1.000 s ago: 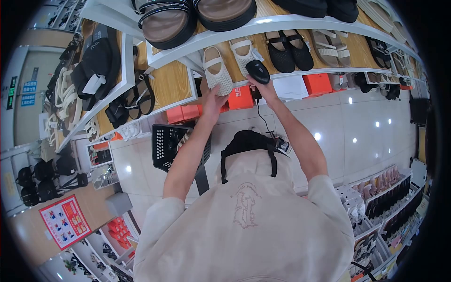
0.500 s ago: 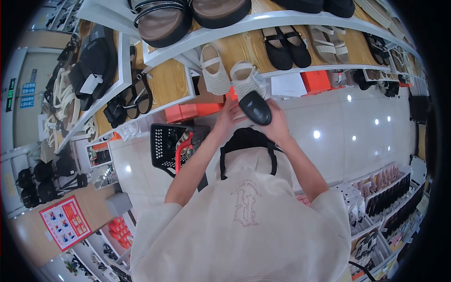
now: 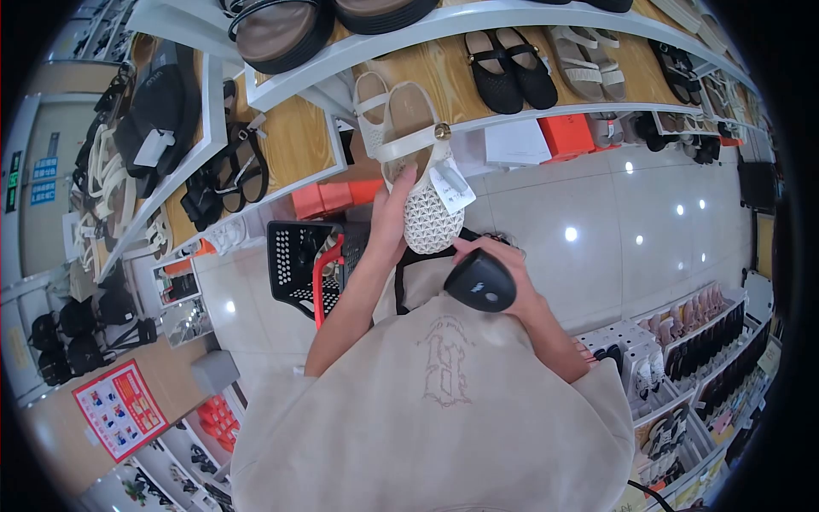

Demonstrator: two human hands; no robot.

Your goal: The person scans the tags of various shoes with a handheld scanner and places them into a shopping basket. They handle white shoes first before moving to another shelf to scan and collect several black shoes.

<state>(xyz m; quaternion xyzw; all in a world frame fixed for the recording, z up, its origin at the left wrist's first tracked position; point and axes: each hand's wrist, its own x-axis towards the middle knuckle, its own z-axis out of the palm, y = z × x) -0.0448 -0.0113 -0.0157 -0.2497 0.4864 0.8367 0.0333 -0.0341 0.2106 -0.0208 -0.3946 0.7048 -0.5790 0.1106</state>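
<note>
"So, in the head view, what is the left hand (image 3: 392,213) gripping?"

"A white woven shoe (image 3: 433,220), just in front of the shelf (image 3: 454,90), its toe toward the wearer and its heel end overlapping the shelf's edge. The thumb presses on the shoe's side near the strap; the fingers underneath are hidden."

"And the right hand (image 3: 516,269)?"

"Wrapped around a black handheld device (image 3: 480,282), farther out from the shelf than the shoe and just beside its toe. Whether the fingertips touch the shoe, I can't tell."

"What about edges and room?"

"Wooden board shows on the shelf between the held shoe and the black shoes (image 3: 488,84). A second white shoe (image 3: 370,104) stands on the shelf, partly behind the held one. Out from the shelf, pale floor (image 3: 606,247) stretches beyond the right hand; a black basket (image 3: 286,256) sits near the left forearm."

"And the arms?"

"The left forearm reaches toward the shelf; the right elbow is bent, that hand near the chest."
</note>
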